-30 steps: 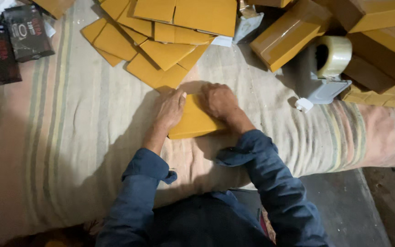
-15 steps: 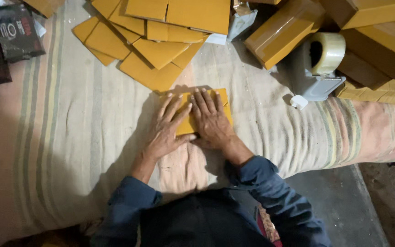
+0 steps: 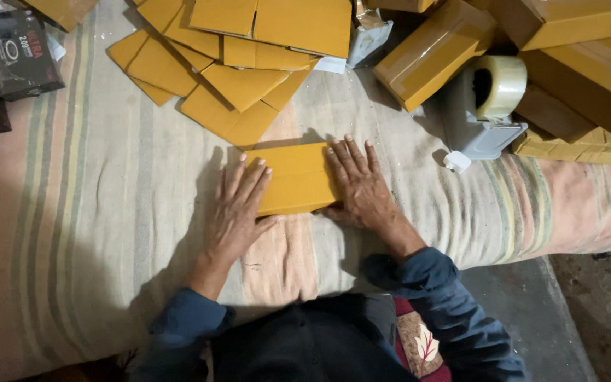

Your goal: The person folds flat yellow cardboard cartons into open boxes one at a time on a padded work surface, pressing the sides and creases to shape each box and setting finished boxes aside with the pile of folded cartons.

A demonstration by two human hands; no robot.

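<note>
A flat yellow-brown cardboard piece [image 3: 297, 178] lies on the striped cloth in front of me. My left hand [image 3: 237, 205] rests flat on its left end, fingers spread. On its right end my right hand [image 3: 358, 180] presses down, palm flat and fingers pointing away from me. Neither hand curls around the cardboard.
A heap of flat cardboard blanks [image 3: 235, 64] lies beyond the hands. A tape dispenser [image 3: 489, 106] with a clear roll stands at the right, with taped boxes [image 3: 436, 53] around it. Dark packets [image 3: 15, 53] sit at the far left. The striped cloth [image 3: 72, 212] ends at a drop toward the floor.
The hands have slid apart to the two ends of the cardboard piece, which now lies flat and uncovered in the middle. Earlier they covered its centre.
</note>
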